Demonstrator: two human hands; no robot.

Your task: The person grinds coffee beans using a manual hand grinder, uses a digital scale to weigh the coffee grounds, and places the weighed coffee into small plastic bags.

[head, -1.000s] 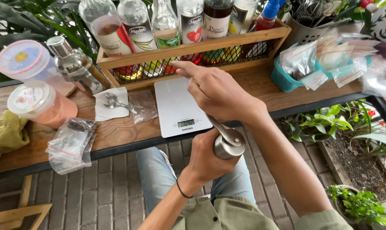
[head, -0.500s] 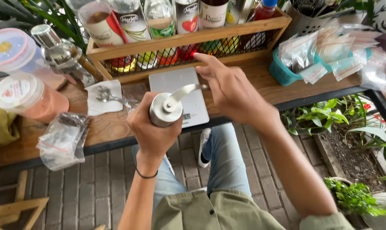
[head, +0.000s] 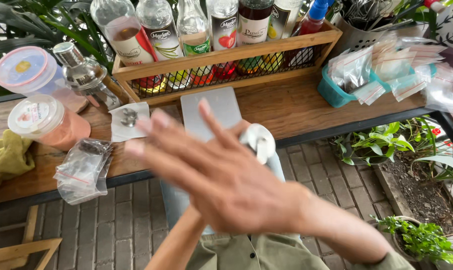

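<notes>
My right hand (head: 211, 172) is spread with fingers apart, blurred with motion, over the front edge of the wooden counter (head: 296, 107). It holds nothing. Behind it, only the round silvery top of a metal hand grinder (head: 259, 142) shows. My left forearm (head: 174, 245) rises from below and under the right hand. The left hand itself is hidden, gripping the grinder's body. A flat white kitchen scale (head: 211, 107) lies on the counter just beyond both hands.
A wooden rack (head: 226, 55) of syrup bottles stands behind the scale. A metal shaker (head: 84, 75), two lidded tubs (head: 44, 120), plastic bags (head: 84, 167) and a yellow cloth (head: 4, 157) are at left. A teal basket (head: 336, 92) of sachets is at right, potted plants (head: 371, 145) below.
The left hand brought the grinder up from below the counter edge towards the scale. The right hand left the crank and swept across in front of it, fingers spread.
</notes>
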